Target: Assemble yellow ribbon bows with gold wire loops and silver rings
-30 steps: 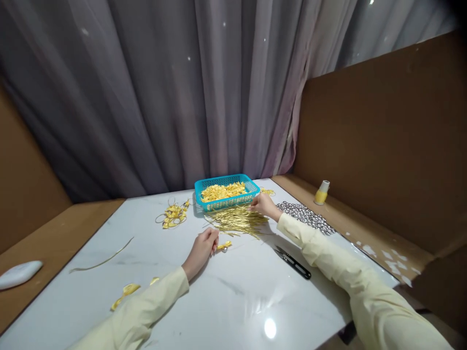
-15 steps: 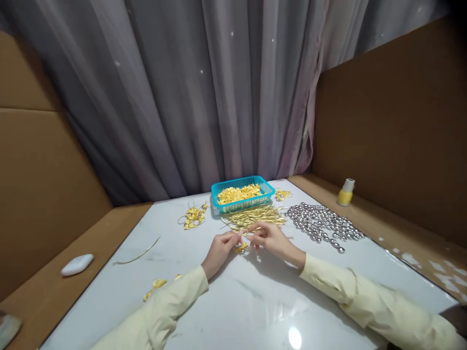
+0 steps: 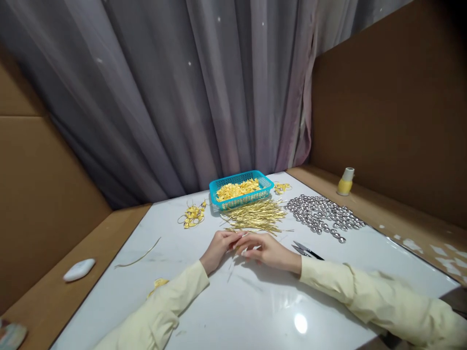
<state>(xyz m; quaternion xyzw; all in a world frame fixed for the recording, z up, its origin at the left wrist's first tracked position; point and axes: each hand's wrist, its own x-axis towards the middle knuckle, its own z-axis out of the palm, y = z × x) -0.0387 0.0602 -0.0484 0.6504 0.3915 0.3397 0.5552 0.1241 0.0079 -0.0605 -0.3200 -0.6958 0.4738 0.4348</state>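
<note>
- One blue basket.
- One heap of gold strips before the basket.
- One heap of silver beads right of the basket.
- One pair of scissors.
- One yellow spool.

Home craft nook — curtain, cardboard walls

Left hand and right hand touch fingertips near the gold strips.

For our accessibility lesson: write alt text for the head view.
A person's left hand and right hand meet fingertip to fingertip on a white table. Nearby lie gold strips, a blue basket of yellow pieces, silver beads and scissors.
</note>
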